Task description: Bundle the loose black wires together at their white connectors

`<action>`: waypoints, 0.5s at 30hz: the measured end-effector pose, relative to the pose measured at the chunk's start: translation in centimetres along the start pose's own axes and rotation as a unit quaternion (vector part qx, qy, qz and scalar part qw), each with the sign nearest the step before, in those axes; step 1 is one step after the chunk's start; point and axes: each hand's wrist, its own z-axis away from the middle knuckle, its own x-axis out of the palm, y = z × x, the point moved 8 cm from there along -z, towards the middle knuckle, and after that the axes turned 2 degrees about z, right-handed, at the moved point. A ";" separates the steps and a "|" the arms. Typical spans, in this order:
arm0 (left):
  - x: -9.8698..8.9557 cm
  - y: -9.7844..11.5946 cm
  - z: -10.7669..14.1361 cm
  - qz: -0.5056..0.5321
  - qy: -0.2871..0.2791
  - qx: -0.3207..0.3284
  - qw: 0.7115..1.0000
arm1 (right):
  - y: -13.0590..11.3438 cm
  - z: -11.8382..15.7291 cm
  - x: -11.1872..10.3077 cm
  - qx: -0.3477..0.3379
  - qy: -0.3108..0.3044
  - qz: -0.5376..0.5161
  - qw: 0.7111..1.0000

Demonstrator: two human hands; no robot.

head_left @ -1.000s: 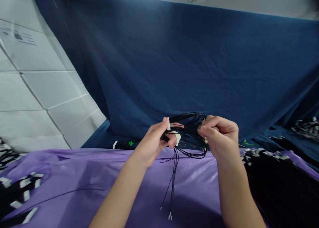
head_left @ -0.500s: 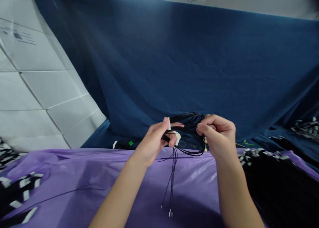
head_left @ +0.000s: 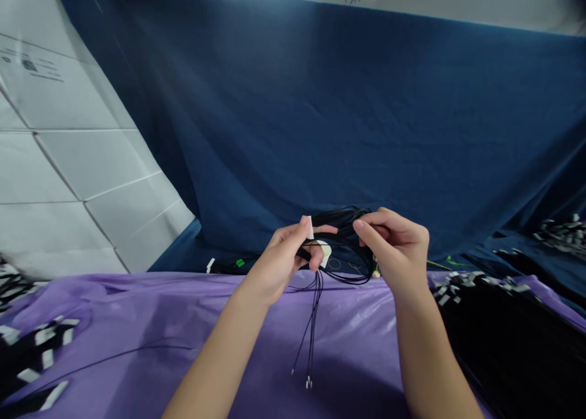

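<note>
From my head view, I have the coil of black cords (head_left: 339,216) up over the far edge of the purple sheet (head_left: 201,340). My left hand (head_left: 286,257) pinches the coil at its left side, thumb against the white band (head_left: 310,227). My right hand (head_left: 398,245) is at the coil's right side, thumb and forefinger close together; I can't quite tell whether they pinch a strand. Loose cord ends (head_left: 314,321) hang below my left fingers (their tips are white). At the sheet's left edge lies one black bundle with white ends (head_left: 32,352), and on its right side a larger black pile (head_left: 517,340).
</note>
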 end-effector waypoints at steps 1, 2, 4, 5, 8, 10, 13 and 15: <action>0.0 0.0 0.0 0.001 -0.001 0.000 1.000 | -0.1 0.0 0.0 -0.001 -0.002 0.002 1.000; 0.0 0.0 0.0 0.002 -0.002 0.001 1.000 | -0.1 0.0 0.0 -0.001 -0.002 0.004 1.000; 0.1 0.0 0.0 0.005 -0.003 0.002 1.000 | -0.3 0.0 0.0 -0.009 -0.002 0.017 1.000; 0.1 0.0 0.0 0.006 -0.003 0.004 1.000 | -0.4 0.1 0.0 -0.017 -0.001 0.027 0.999; 0.0 0.1 0.0 0.009 -0.002 0.009 1.000 | -1.1 0.1 0.0 -0.049 -0.005 0.063 0.997; 0.0 0.1 -0.1 0.008 -0.001 0.012 1.000 | -1.4 0.2 0.0 -0.070 -0.013 0.081 0.994; -0.3 -0.1 -0.2 0.003 0.010 0.009 1.000 | -1.7 0.2 0.2 -0.093 -0.027 0.103 0.990; -0.5 -0.2 -0.2 -0.003 0.018 0.006 1.000 | -1.7 0.3 0.2 -0.105 -0.032 0.108 0.988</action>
